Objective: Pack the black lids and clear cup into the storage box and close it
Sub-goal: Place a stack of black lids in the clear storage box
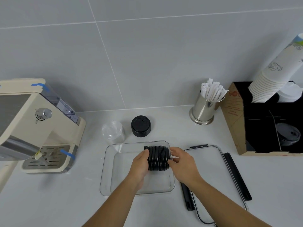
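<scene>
both hands are in play, two of them meeting over the storage box (108, 169). left hand (139, 163) is curled against the left end of a stack of black lids (158, 158), right hand (181, 158) pressed on the other end, so the stack lies on its side squeezed between the two palms, fingers wrapped round and closed on it. one stack here, many lids in it, too tightly nested to count. it sits inside the clear box, up in the far right corner, whether resting on the floor of the box or held just off it i can't tell.

beyond the hands, on the desk (49, 202), a second stack of black lids (141, 126) stands upright, one short stack, well apart from the fingers. just to the left of that, one clear cup (113, 131), mouth up as far as i can make out.

right of the right hand, one box lid (218, 177) lies flat on the desk, clear panel with black clips, the right forearm crossing over its near left edge.

far left of the left hand, one cream coffee machine (36, 125) with blue tape on it. far right, one steel cup of wrapped sticks (205, 107), and one cardboard organizer (265, 126) with one tall stack of paper cups (275, 69) leaning out of it.
</scene>
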